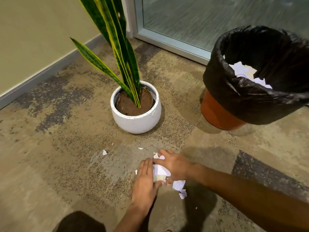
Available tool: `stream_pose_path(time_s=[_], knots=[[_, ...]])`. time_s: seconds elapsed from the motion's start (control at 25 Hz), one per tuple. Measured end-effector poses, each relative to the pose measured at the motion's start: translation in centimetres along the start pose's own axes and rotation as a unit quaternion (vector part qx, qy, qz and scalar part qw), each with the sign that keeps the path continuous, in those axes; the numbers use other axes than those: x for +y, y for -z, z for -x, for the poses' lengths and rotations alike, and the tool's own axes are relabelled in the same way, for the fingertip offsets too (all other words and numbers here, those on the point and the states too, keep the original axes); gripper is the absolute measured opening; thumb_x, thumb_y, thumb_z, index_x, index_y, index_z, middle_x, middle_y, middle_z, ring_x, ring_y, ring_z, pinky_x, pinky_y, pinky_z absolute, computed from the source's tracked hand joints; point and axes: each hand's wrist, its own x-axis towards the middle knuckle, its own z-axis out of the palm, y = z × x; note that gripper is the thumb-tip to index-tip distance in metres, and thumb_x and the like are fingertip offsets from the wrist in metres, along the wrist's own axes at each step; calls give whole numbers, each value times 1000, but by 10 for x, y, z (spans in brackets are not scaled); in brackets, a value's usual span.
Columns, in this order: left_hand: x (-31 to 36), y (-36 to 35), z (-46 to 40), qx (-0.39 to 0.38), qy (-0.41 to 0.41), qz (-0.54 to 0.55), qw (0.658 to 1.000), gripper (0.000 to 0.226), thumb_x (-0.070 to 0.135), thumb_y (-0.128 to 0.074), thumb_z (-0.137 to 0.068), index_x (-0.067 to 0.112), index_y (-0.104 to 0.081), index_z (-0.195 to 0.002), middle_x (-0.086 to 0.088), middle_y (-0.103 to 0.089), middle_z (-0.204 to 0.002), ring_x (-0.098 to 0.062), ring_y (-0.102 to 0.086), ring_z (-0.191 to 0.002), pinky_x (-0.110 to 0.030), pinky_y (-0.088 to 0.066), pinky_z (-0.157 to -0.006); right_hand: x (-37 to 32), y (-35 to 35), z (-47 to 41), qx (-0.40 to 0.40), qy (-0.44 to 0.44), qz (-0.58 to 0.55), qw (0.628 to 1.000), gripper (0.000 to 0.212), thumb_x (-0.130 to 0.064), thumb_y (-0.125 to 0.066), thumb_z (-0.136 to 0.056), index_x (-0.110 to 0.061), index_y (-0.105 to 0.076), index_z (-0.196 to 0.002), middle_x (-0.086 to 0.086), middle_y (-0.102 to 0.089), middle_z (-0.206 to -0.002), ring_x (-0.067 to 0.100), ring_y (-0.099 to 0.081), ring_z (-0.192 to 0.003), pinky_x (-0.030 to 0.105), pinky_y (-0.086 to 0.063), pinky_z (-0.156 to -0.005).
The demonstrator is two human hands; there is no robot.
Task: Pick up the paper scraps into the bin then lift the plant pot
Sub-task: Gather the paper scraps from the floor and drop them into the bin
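Hands: 2; left hand (145, 179) flat-fingered, right hand (173, 166) curled, gathering paper scraps (160, 170)
Loose scraps (105, 152): 3 apart
Plant pot (136, 121): 1
Bin (257, 76): 1

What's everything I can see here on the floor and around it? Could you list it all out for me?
Pot: one, white, on the carpet, centre.
Plant: one, green leaves with yellow edges, growing from the pot's soil.
Bin: one, orange, right of the pot, lined with a bag.
Bag: one, black, folded over the bin's rim.
Paper in bin: several pieces, white.
Scraps pile: one bunch, white, between the hands.
Loose scraps: a few, white, on the carpet in front of the pot.
Carpet: tan with dark patches.
Wall: beige, left.
Glass panel: frosted, behind the bin.
Left hand: fingers straight, against the pile.
Right hand: curled over the pile.
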Motion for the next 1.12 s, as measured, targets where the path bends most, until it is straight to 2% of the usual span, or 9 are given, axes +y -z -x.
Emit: stream_pose_path(time_s=[0.16, 0.24, 0.44, 0.52, 0.68, 0.84, 0.92, 1.0, 1.12], knots=[[12, -9, 4, 58, 7, 21, 998, 50, 7, -62, -83, 14, -53, -132, -1, -55, -132, -18, -45, -126, -22, -32, -106, -21, -2, 16, 41, -17, -112, 993, 42, -15, -67, -81, -14, -61, -122, 8, -53, -124, 26, -57, -107, 32, -44, -84], [21, -6, -1, 61, 24, 41, 997, 42, 0, -61, -80, 15, -65, -119, -2, -65, -119, -17, -58, -110, -17, -38, -93, -22, 5, 23, 35, -37, -162, 986, 35, -2, -59, -80, -12, -68, -113, 6, -61, -119, 24, -59, -108, 31, -46, -89], [66, 36, -28, 96, 61, 209, 971, 31, -1, -67, -81, 19, -73, -104, 7, -71, -86, 20, -55, -62, 4, -36, -57, -1, 68, 35, 76, -146, -164, 973, 20, -3, -61, -85, -13, -70, -100, 6, -66, -98, 22, -63, -89, 34, -54, -78], [101, 67, -51, 120, 36, 271, 954, 31, 0, -68, -79, 21, -74, -102, 9, -71, -82, 16, -56, -61, -1, -38, -56, 16, 116, 48, 112, -198, -115, 967, 17, -9, -61, -86, -13, -69, -100, 7, -66, -97, 24, -63, -87, 35, -54, -76], [192, 134, -101, 130, -70, 383, 912, 24, 6, -70, -78, 23, -75, -95, 15, -69, -74, 0, -60, -65, -18, -49, -64, 45, 221, 100, 312, -248, -26, 917, 9, -17, -63, -84, -14, -72, -85, 10, -68, -84, 31, -63, -82, 34, -48, -68], [287, 182, -148, 187, -182, 327, 908, 20, 8, -65, -76, 21, -75, -87, 13, -68, -69, -7, -64, -70, -16, -49, -61, 85, 286, 144, 452, -325, -20, 831, 18, -25, -63, -79, -10, -72, -83, 16, -69, -79, 37, -64, -80, 45, -53, -71], [319, 192, -170, 172, -192, 271, 927, 20, 11, -68, -74, 19, -75, -90, -1, -73, -84, -19, -67, -84, -28, -54, -71, 109, 300, 153, 472, -361, -56, 802, 24, -29, -66, -78, -6, -70, -83, 20, -68, -79, 37, -63, -80, 45, -53, -70], [335, 195, -186, 111, -195, 215, 951, 41, 17, -77, -70, 17, -69, -110, -5, -70, -108, -21, -65, -101, -30, -53, -85, 130, 299, 161, 453, -384, -84, 800, 30, -32, -74, -74, -9, -70, -92, 19, -69, -90, 36, -63, -89, 41, -49, -73], [332, 194, -197, 56, -238, 105, 964, 85, 34, -85, -65, 14, -46, -137, -3, -55, -136, -18, -51, -124, -27, -42, -103, 149, 286, 173, 380, -417, -134, 815, 74, -37, -81, -72, -19, -50, -136, 14, -52, -136, 31, -51, -124, 40, -43, -100]])
